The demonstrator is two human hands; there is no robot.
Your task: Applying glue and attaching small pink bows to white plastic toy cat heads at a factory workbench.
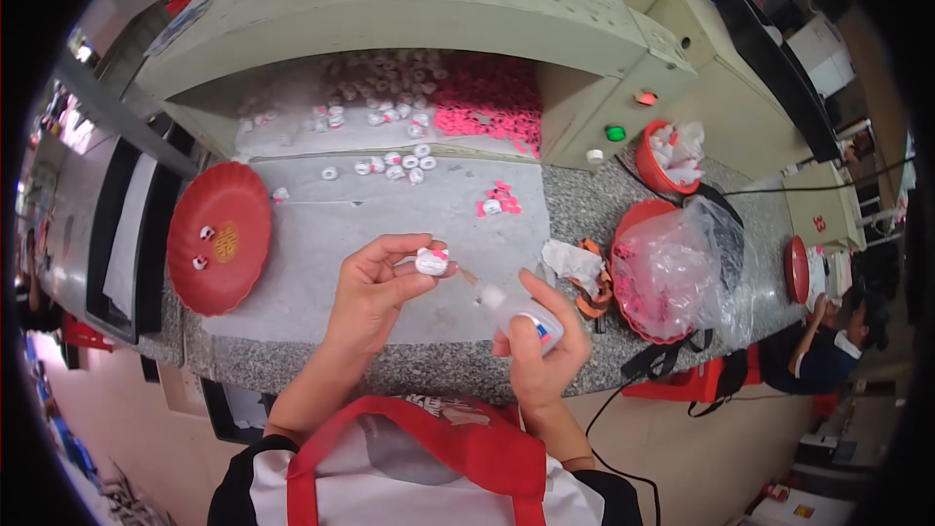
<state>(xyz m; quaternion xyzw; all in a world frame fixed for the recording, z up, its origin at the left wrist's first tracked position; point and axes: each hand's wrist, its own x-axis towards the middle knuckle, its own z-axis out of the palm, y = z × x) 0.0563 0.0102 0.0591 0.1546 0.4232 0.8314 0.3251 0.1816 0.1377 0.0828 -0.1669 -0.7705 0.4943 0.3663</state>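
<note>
I'm pinching a small white figure (430, 262) between thumb and fingers in my left grip (375, 278); that grip is bearing snugly on its edges, and the figure is hovering over the paper sheet (292, 302) covering the tabletop (438, 366). My right grip (542, 339) is wrapping firmly around a squeeze bottle (508, 306), and its slim nozzle (468, 276) is pointing at the figure's right side; whether it's touching, I can't tell. I'm judging that the figure is needing firm bracing while the bottle is needing only light, even pressure, with the tip sitting close and steady so nothing is smearing my fingertips. Loose pink pieces (506, 193) and white pieces (393, 167) are lying farther back, leaving working room.
</note>
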